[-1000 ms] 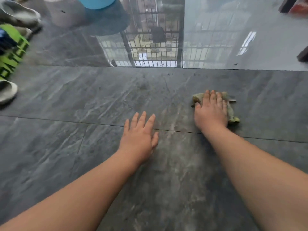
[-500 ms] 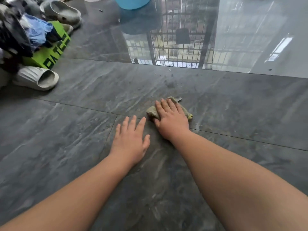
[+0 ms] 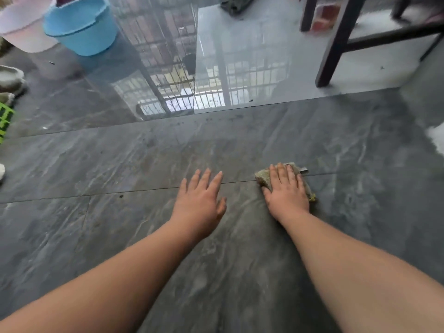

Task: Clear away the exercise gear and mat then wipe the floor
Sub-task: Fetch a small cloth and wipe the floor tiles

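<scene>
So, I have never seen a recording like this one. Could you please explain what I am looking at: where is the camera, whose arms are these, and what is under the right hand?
There is no machine here. A person wears one wide-angle camera on the head, and it looks forward and down, so the two bare arms that reach in from the bottom of the picture are that person's own.

The surface is a dark grey tiled floor, shiny enough farther away to mirror a barred window. The left hand lies flat on the tiles, fingers straight, and holds nothing. The right hand presses flat on a small greenish cloth, whose edges show around the fingers; this looks like the floor wiping.

At the top left stand a blue basin and a pale pink bucket. At the top right are dark furniture legs.
</scene>
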{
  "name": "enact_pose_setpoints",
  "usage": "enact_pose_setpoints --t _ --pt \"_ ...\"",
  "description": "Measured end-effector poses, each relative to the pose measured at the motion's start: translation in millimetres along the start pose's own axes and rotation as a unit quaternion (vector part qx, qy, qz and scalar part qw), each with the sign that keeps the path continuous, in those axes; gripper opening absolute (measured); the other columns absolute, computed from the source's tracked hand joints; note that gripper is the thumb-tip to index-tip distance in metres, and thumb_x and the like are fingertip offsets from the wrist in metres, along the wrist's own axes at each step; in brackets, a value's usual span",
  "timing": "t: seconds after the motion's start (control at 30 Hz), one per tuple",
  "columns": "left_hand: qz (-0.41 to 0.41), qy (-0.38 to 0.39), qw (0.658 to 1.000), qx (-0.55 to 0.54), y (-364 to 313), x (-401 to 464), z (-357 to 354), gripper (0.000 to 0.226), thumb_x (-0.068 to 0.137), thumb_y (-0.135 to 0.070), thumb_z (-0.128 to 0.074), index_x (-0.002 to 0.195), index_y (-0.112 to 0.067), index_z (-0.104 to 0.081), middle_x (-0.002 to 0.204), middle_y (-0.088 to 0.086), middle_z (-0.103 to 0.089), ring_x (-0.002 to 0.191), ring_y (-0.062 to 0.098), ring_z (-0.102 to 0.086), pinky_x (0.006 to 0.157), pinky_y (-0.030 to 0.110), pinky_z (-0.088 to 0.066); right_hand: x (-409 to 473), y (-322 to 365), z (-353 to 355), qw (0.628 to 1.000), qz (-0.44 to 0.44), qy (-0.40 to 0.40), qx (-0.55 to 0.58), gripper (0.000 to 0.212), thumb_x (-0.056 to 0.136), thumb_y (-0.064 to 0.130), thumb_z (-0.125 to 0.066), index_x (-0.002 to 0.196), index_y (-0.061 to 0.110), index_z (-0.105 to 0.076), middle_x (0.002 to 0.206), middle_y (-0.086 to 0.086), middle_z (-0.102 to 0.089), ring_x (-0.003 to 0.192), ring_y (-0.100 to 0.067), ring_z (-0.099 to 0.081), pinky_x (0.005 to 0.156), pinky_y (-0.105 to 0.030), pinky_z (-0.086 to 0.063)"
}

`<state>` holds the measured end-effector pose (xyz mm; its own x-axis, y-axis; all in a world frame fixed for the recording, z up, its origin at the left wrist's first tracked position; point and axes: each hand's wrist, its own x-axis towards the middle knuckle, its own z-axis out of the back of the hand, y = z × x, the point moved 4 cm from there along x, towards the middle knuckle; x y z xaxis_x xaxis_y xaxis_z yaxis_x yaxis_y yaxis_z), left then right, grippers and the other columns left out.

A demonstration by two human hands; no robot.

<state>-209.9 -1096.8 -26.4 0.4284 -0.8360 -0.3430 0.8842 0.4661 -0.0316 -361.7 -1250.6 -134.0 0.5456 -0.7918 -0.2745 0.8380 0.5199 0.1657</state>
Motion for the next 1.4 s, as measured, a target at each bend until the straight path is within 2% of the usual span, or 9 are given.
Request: enact_pose_setpoints --t 0.13,0.43,0.53,0.63,0.73,0.87,1.03,1.2,1.4 --pt "-0.018 0.013 0.999 0.027 -6 -5 8 0.065 0.100 -0.051 -0.026 0.156 -0.030 -0.001 0.166 0.004 -0.002 0.152 0.026 0.002 0.122 0.051 -0.004 -11 -24 3 0.999 -0.027 0.009 0.014 0.068 0.099 0.053 -0.025 0.156 0.026 0.000 0.165 0.002 0.005 0.151 -0.020 0.009 0.121 -0.044 0.002" --pt "-0.076 -0.023 0.997 0.010 41 43 13 0.066 0.100 -0.049 -0.027 0.156 -0.030 0.001 0.166 0.006 -0.001 0.152 0.028 0.004 0.122 0.051 -0.004 -12 -1 8 0.993 -0.113 0.035 0.027 0.062 0.103 0.045 -0.023 0.156 0.027 0.003 0.164 0.004 0.009 0.150 -0.020 0.013 0.121 -0.044 0.005" --pt "-0.078 0.001 0.997 -0.017 60 50 11 0.066 0.100 -0.048 -0.029 0.156 -0.028 -0.001 0.166 0.007 -0.004 0.152 0.029 0.001 0.122 0.050 -0.006 -19 10 14 0.985 -0.157 0.040 0.063 0.061 0.103 0.043 -0.026 0.156 0.027 0.000 0.165 0.003 0.006 0.151 -0.021 0.008 0.121 -0.043 0.002" --pt "-0.093 0.010 0.995 -0.018 60 54 7 0.066 0.100 -0.048 -0.029 0.156 -0.028 -0.002 0.166 0.007 -0.006 0.152 0.029 -0.001 0.122 0.049 -0.007 -28 12 12 0.982 -0.171 0.030 0.074 0.064 0.102 0.049 -0.024 0.156 0.028 0.002 0.165 0.003 0.009 0.151 -0.019 0.007 0.122 -0.041 0.002" --pt "-0.131 0.005 0.991 -0.011 47 69 -5 0.066 0.100 -0.048 -0.029 0.156 -0.029 -0.002 0.166 0.005 -0.004 0.152 0.026 0.001 0.122 0.048 -0.007 -31 0 4 0.987 -0.163 0.003 0.012 0.069 0.098 0.058 -0.019 0.155 0.031 0.010 0.164 0.006 0.013 0.150 -0.016 0.010 0.122 -0.041 0.005" --pt "-0.124 0.002 0.991 -0.043 37 89 -20 0.065 0.100 -0.049 -0.029 0.156 -0.030 -0.002 0.166 0.003 -0.003 0.152 0.024 0.003 0.123 0.046 -0.005 -23 -5 -6 0.985 -0.170 -0.034 0.000 0.069 0.096 0.059 -0.015 0.154 0.031 0.010 0.164 0.006 0.012 0.150 -0.016 0.012 0.122 -0.042 0.005" --pt "-0.126 -0.029 0.991 -0.045 43 122 -24 0.065 0.100 -0.048 -0.030 0.156 -0.030 -0.003 0.166 0.004 -0.004 0.152 0.025 0.003 0.123 0.044 -0.005 34 0 2 0.977 -0.188 -0.096 0.016 0.066 0.099 0.054 -0.020 0.156 0.028 -0.002 0.165 0.003 0.000 0.151 -0.019 0.005 0.122 -0.041 0.005" --pt "-0.098 -0.058 0.993 -0.037 80 135 -19 0.066 0.100 -0.048 -0.030 0.157 -0.029 -0.003 0.166 0.004 -0.004 0.152 0.026 0.002 0.123 0.045 -0.005 74 7 1 0.970 -0.212 -0.120 0.022 0.068 0.099 0.052 -0.024 0.156 0.020 -0.006 0.165 -0.004 -0.006 0.151 -0.023 -0.002 0.122 -0.043 -0.001" --pt "-0.044 -0.044 0.997 -0.035 147 123 -23 0.066 0.099 -0.049 -0.030 0.157 -0.028 -0.004 0.166 0.005 -0.007 0.152 0.026 -0.002 0.122 0.048 -0.007 104 42 9 0.970 -0.209 -0.122 0.036 0.070 0.099 0.045 -0.033 0.155 0.009 -0.012 0.164 -0.010 -0.011 0.151 -0.025 -0.005 0.122 -0.045 -0.006"
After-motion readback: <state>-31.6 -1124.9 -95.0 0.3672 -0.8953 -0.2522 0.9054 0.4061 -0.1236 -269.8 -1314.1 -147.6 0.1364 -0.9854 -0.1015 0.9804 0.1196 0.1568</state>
